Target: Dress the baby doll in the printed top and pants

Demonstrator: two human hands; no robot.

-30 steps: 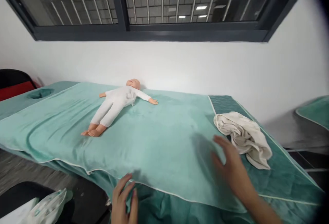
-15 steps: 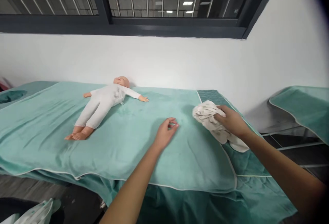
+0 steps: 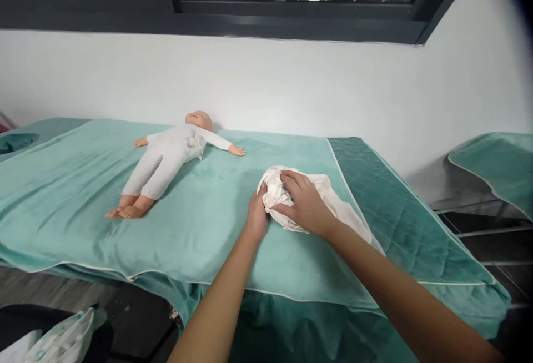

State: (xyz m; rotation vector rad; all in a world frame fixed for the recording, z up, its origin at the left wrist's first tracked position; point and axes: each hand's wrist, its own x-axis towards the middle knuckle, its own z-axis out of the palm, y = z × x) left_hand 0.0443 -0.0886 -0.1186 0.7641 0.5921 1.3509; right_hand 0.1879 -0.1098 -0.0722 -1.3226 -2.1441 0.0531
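Note:
A crumpled white cloth (image 3: 333, 199) lies bunched on the green bed cover, its loose end trailing to the right. My left hand (image 3: 257, 216) holds the bunch at its left edge, with the fingers partly hidden by the fabric. From above, my right hand (image 3: 306, 202) grips the same bunch, thumb and fingers curved around a fold. To the left a baby doll (image 3: 175, 149) rests on its back in a white long-sleeved suit, arms spread, bare feet toward me. Neither hand touches the doll.
The light green cover (image 3: 200, 257) spreads over a darker quilted sheet (image 3: 387, 207). Behind the bed stands a white wall (image 3: 258, 85) below a barred window. At right is another green-covered surface (image 3: 499, 166) with metal rails. A patterned bag-like item (image 3: 66, 338) sits at lower left.
My right hand has brought the white cloth left from the bed's right side and lowered it onto the cover. My left hand, empty before, now holds its left edge. The view has tilted down slightly.

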